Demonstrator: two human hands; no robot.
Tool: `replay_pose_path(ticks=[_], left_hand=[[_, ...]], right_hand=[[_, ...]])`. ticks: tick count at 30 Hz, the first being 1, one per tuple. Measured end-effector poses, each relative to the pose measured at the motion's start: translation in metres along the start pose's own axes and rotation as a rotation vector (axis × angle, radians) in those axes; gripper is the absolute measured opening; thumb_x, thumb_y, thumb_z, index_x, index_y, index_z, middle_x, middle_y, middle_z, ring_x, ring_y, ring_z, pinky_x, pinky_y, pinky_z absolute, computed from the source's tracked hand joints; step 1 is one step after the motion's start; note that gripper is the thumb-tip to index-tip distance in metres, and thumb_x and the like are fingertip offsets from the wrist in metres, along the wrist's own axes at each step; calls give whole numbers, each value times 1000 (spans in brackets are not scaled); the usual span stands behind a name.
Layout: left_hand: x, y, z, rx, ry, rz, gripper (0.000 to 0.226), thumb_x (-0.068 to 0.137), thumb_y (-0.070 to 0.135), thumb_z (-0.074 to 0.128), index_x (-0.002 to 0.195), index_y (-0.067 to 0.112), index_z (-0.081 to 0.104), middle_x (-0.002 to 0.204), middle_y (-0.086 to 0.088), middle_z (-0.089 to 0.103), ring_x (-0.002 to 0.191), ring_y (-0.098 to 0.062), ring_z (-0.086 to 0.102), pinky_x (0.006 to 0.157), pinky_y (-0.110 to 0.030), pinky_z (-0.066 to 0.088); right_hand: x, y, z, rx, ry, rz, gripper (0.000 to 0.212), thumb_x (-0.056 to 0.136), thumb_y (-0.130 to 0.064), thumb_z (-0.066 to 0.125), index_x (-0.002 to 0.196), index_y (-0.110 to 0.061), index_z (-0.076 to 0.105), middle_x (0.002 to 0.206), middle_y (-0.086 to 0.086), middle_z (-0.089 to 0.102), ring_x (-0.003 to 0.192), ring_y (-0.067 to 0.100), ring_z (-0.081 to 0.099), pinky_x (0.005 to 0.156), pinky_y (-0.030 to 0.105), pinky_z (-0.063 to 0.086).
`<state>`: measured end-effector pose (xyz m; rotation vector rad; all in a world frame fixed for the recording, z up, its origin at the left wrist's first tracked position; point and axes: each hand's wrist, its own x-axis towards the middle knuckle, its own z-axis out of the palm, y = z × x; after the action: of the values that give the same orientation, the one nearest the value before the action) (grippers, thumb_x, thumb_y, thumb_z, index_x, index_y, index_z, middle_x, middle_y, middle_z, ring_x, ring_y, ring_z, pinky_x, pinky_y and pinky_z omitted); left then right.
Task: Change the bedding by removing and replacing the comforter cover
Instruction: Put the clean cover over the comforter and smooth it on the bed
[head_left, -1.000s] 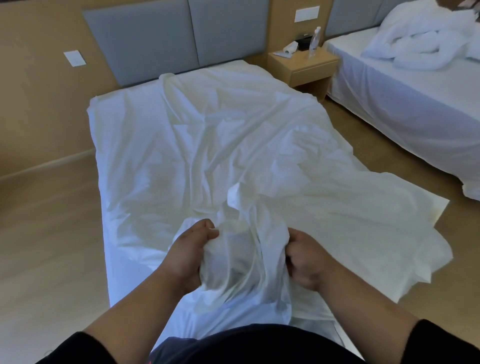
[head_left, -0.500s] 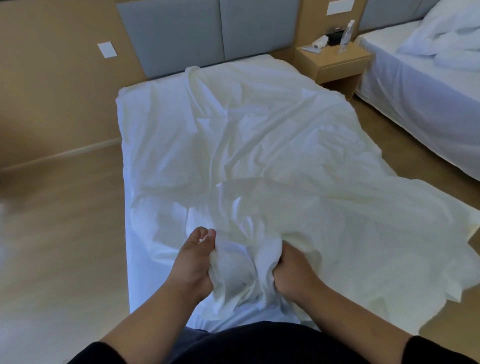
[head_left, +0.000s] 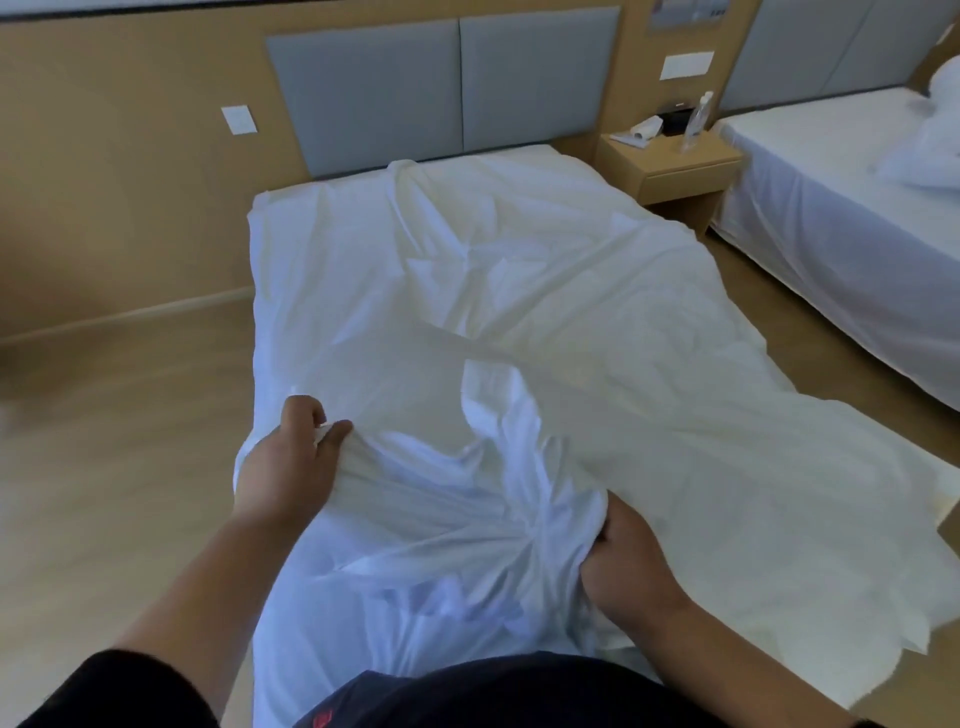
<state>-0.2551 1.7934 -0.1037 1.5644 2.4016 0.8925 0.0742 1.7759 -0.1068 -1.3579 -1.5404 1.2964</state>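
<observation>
Comforter cover (head_left: 519, 322), white and creased, spread over bed (head_left: 291, 270), right part draped past bed edge above floor (head_left: 104, 467). Near edge gathered at foot of bed. Fold pinched between thumb and fingers (head_left: 304, 410) of left hand (head_left: 291, 462). Bunched cloth gripped by right hand (head_left: 623, 566), its fingers curled into fabric. Hands held apart, cloth drawn taut between them. Nightstand (head_left: 670, 166) seen beside headboard (head_left: 441, 83).
</observation>
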Motion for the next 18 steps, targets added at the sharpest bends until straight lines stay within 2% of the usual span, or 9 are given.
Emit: replay_pose_path(ticks=[3, 5, 7, 9, 10, 12, 15, 17, 18], left_hand=[[-1, -26, 17, 3, -71, -96, 26, 96, 42, 58, 90, 26, 39, 67, 9, 52, 69, -29, 53, 55, -34, 34], [-12, -29, 30, -95, -107, -187, 22, 95, 40, 59, 89, 26, 44, 75, 8, 56, 80, -30, 57, 58, -27, 34], [-26, -32, 41, -70, -98, -218, 21, 92, 40, 64, 97, 23, 52, 94, 4, 58, 99, -30, 55, 77, -34, 43], [-47, -37, 47, -54, -28, -354, 38, 87, 44, 69, 108, 15, 55, 111, -4, 53, 112, -33, 46, 97, -45, 39], [-60, -39, 48, -81, 26, -437, 43, 85, 46, 70, 108, 13, 53, 111, -7, 51, 113, -35, 45, 99, -47, 37], [-84, -47, 47, -172, 102, -548, 46, 84, 51, 68, 95, 10, 50, 99, -8, 52, 103, -37, 50, 90, -49, 42], [-110, -54, 44, -283, 23, -680, 62, 82, 71, 48, 71, 10, 42, 64, -2, 49, 61, -26, 50, 58, -40, 42], [-119, -48, 43, -369, -138, -793, 71, 85, 78, 41, 66, 10, 50, 56, 0, 56, 57, -24, 56, 61, -42, 47], [-125, -43, 43, -497, -258, -835, 74, 83, 82, 41, 71, 11, 60, 61, 2, 66, 64, -22, 65, 68, -44, 52]], right_hand=[[0, 0, 13, -77, -211, 47, 33, 90, -14, 62, 98, -44, 71, 104, -25, 72, 99, -7, 66, 76, 7, 49], [0, 3, 18, -146, -310, 87, 26, 86, -20, 62, 104, -38, 70, 107, -11, 73, 104, 4, 67, 80, 18, 55], [1, 5, 20, -162, -353, 101, 26, 81, -30, 61, 105, -34, 70, 107, -5, 73, 104, 9, 67, 82, 23, 57], [1, 7, 21, -136, -362, 73, 25, 84, -28, 64, 103, -43, 70, 105, -15, 73, 100, 0, 67, 79, 15, 54], [2, 9, 21, -132, -352, 58, 24, 87, -24, 65, 102, -41, 71, 104, -16, 73, 99, -2, 67, 79, 15, 53], [4, 14, 20, -134, -311, 43, 21, 89, -17, 66, 102, -33, 71, 104, -11, 73, 98, -1, 67, 80, 20, 55], [7, 15, 19, -95, -282, -38, 45, 90, -12, 68, 123, -43, 63, 120, -24, 67, 113, -7, 61, 89, 10, 47], [9, 11, 20, -90, -305, -104, 60, 91, -9, 67, 132, -51, 53, 128, -28, 62, 119, -8, 57, 93, 7, 44], [11, 9, 21, -87, -325, -130, 66, 90, -7, 66, 133, -54, 50, 130, -27, 60, 121, -7, 56, 95, 9, 45]])
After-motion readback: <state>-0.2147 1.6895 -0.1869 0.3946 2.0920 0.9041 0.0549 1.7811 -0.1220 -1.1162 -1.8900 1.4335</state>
